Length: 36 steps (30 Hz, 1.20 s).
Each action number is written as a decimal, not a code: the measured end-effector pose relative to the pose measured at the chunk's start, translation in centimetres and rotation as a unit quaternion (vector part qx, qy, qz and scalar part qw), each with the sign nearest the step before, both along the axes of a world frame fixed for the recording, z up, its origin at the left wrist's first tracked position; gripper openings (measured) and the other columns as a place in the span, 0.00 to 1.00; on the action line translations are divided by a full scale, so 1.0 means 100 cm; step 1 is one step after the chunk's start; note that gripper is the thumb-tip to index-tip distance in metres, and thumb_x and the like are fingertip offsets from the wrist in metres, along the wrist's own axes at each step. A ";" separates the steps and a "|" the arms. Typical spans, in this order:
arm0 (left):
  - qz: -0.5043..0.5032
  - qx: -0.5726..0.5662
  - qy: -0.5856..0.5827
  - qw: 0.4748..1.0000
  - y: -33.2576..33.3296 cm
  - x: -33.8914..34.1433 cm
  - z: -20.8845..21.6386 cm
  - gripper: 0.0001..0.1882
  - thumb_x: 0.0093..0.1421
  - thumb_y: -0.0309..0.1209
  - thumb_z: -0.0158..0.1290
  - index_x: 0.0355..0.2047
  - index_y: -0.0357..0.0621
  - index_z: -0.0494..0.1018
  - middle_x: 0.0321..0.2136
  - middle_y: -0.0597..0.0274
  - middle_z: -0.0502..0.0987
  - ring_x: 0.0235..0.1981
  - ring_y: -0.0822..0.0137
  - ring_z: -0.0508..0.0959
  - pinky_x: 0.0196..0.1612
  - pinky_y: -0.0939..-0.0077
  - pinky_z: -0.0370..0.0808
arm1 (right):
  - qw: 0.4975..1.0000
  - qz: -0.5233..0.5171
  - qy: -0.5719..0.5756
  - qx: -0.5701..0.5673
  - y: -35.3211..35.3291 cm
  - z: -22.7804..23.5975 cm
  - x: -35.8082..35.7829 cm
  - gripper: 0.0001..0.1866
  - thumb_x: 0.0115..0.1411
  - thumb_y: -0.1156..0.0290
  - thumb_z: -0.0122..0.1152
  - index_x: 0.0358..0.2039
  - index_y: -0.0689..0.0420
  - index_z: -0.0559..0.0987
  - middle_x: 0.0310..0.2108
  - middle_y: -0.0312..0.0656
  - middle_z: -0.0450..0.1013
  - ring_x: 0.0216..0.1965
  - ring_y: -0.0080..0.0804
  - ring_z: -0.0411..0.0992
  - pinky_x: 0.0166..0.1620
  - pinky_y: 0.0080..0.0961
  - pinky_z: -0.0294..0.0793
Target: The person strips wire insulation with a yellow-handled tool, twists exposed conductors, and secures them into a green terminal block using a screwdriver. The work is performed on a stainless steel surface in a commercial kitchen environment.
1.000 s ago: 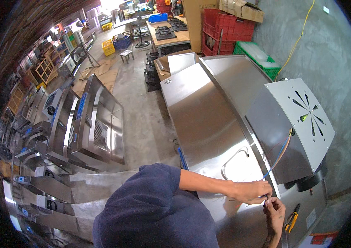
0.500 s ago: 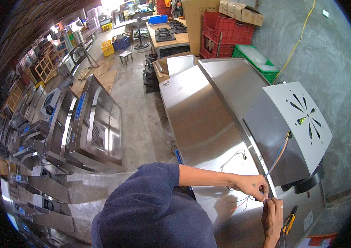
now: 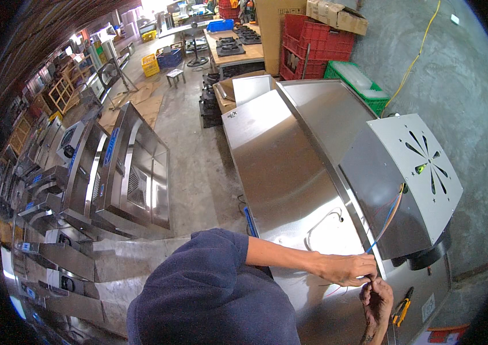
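Observation:
My left hand (image 3: 348,269) reaches in over a shiny steel sheet-metal panel (image 3: 278,155), its fingers pinched together. My right hand (image 3: 377,299) comes up from below, fingertips closed and meeting the left ones. A bundle of blue and orange wires (image 3: 390,217) runs from a hole in the grey metal fan housing (image 3: 393,178) down to the hands. Thin wire ends show by the left hand, but the fingers hide the exact part gripped. Beside my right hand lie yellow-and-black pliers (image 3: 403,307).
A grey cable (image 3: 323,221) loops from a hole in the panel. A black round duct collar (image 3: 430,253) sticks out below the housing. Steel range hoods (image 3: 134,178) stand on the floor at left. Red crates (image 3: 318,43) and a green crate (image 3: 359,83) sit by the wall.
My left hand has turned so its back faces up more and shifted slightly down. My right hand has rolled, its fingers curling upward; the fingertips stay together.

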<state>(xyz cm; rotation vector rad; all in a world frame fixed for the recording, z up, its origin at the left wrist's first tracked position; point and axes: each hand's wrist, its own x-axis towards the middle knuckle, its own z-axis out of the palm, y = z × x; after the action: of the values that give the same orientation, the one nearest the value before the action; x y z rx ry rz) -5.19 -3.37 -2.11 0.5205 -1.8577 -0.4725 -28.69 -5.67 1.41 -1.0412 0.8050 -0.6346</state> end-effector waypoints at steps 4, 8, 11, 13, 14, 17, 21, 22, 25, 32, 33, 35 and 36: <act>-0.057 0.218 0.039 0.974 0.007 0.013 0.006 0.09 0.68 0.28 0.62 0.42 0.33 0.77 0.33 0.53 0.81 0.36 0.59 0.81 0.43 0.63 0.79 | 0.934 -0.065 0.177 -0.304 0.019 0.006 0.017 0.06 0.72 0.72 0.65 0.41 0.60 0.77 0.36 0.37 0.72 0.38 0.22 0.70 0.41 0.25 0.70; -0.118 0.339 0.089 0.929 0.003 0.019 0.022 0.13 0.67 0.32 0.63 0.42 0.31 0.80 0.31 0.59 0.84 0.33 0.73 0.80 0.38 0.73 0.78 | 0.740 -0.070 0.245 -0.622 0.015 0.009 0.016 0.10 0.65 0.83 0.67 0.45 0.63 0.77 0.41 0.45 0.72 0.42 0.37 0.72 0.45 0.33 0.73; -0.166 0.423 0.111 0.884 -0.002 0.021 0.026 0.14 0.67 0.32 0.65 0.43 0.30 0.81 0.33 0.62 0.84 0.34 0.76 0.79 0.38 0.75 0.77 | 0.663 -0.038 0.243 -0.707 0.009 0.011 0.013 0.12 0.62 0.87 0.67 0.44 0.64 0.76 0.40 0.48 0.72 0.42 0.44 0.72 0.45 0.36 0.73; -0.164 0.421 0.107 0.885 -0.002 0.020 0.026 0.13 0.67 0.31 0.64 0.43 0.30 0.80 0.34 0.61 0.83 0.35 0.74 0.79 0.38 0.74 0.77 | 0.667 -0.041 0.243 -0.703 0.010 0.011 0.013 0.10 0.63 0.87 0.66 0.43 0.65 0.76 0.40 0.47 0.72 0.41 0.43 0.72 0.45 0.35 0.73; -0.149 0.406 0.094 0.897 -0.002 0.020 0.026 0.13 0.67 0.31 0.64 0.43 0.31 0.79 0.34 0.60 0.83 0.35 0.72 0.80 0.39 0.72 0.78 | 0.679 -0.048 0.249 -0.689 0.012 0.010 0.014 0.08 0.65 0.85 0.65 0.43 0.65 0.76 0.39 0.45 0.72 0.41 0.40 0.72 0.45 0.33 0.73; -0.059 0.246 0.057 0.966 0.000 0.011 0.018 0.10 0.68 0.28 0.61 0.42 0.31 0.77 0.34 0.57 0.80 0.35 0.66 0.80 0.39 0.68 0.78 | 0.841 -0.072 0.220 -0.488 0.016 0.011 0.019 0.05 0.72 0.76 0.63 0.40 0.62 0.76 0.33 0.36 0.70 0.34 0.26 0.67 0.38 0.26 0.66; 0.056 -0.022 -0.041 0.997 0.005 0.004 0.006 0.08 0.67 0.25 0.58 0.43 0.32 0.73 0.37 0.52 0.74 0.38 0.56 0.77 0.44 0.58 0.75 | 0.972 -0.054 0.125 -0.190 0.019 0.013 0.019 0.12 0.77 0.65 0.62 0.36 0.58 0.77 0.26 0.27 0.66 0.26 0.15 0.60 0.31 0.19 0.56; 0.083 -0.078 -0.068 0.991 0.006 0.004 0.006 0.09 0.67 0.25 0.58 0.43 0.32 0.73 0.38 0.51 0.74 0.39 0.55 0.76 0.45 0.57 0.74 | 0.983 -0.038 0.100 -0.149 0.019 0.014 0.018 0.13 0.77 0.63 0.63 0.36 0.57 0.77 0.25 0.26 0.65 0.25 0.14 0.59 0.30 0.19 0.54; 0.080 -0.007 -0.053 0.995 0.013 -0.001 0.003 0.09 0.68 0.25 0.58 0.44 0.32 0.73 0.42 0.50 0.74 0.41 0.55 0.77 0.46 0.57 0.74 | 0.972 -0.046 0.133 -0.186 0.021 0.016 0.020 0.15 0.77 0.61 0.63 0.36 0.58 0.77 0.25 0.26 0.65 0.26 0.15 0.59 0.30 0.19 0.55; 0.065 0.123 0.000 0.990 0.022 -0.009 0.008 0.08 0.66 0.22 0.58 0.43 0.31 0.74 0.41 0.51 0.75 0.45 0.53 0.80 0.48 0.59 0.77 | 0.918 -0.118 0.190 -0.328 0.024 0.005 0.025 0.15 0.78 0.61 0.61 0.36 0.59 0.75 0.26 0.27 0.65 0.28 0.16 0.59 0.33 0.20 0.57; 0.096 0.043 -0.033 0.994 0.021 -0.006 0.007 0.08 0.66 0.22 0.57 0.43 0.31 0.74 0.41 0.51 0.76 0.45 0.53 0.80 0.47 0.59 0.77 | 0.923 -0.112 0.194 -0.312 0.024 0.008 0.026 0.15 0.78 0.61 0.61 0.36 0.59 0.75 0.26 0.27 0.65 0.28 0.16 0.59 0.33 0.20 0.58; 0.155 -0.116 -0.099 0.976 0.017 0.002 0.005 0.08 0.65 0.22 0.57 0.42 0.30 0.74 0.41 0.51 0.76 0.44 0.52 0.80 0.47 0.58 0.78 | 0.933 -0.098 0.204 -0.279 0.025 0.017 0.027 0.15 0.78 0.62 0.60 0.36 0.58 0.75 0.26 0.28 0.65 0.28 0.16 0.60 0.33 0.19 0.59; 0.160 -0.146 -0.121 0.969 0.015 0.003 0.003 0.08 0.66 0.22 0.56 0.43 0.30 0.75 0.41 0.51 0.76 0.44 0.52 0.80 0.47 0.59 0.78 | 0.965 -0.085 0.149 -0.197 0.022 0.013 0.022 0.14 0.78 0.63 0.59 0.36 0.58 0.75 0.26 0.28 0.65 0.28 0.16 0.60 0.33 0.19 0.60</act>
<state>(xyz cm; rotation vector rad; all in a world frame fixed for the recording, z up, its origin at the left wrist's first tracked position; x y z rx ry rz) -4.93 -1.83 -1.83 0.6836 -1.9819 0.0863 -26.54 -3.50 2.68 -1.4650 1.0642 -0.8180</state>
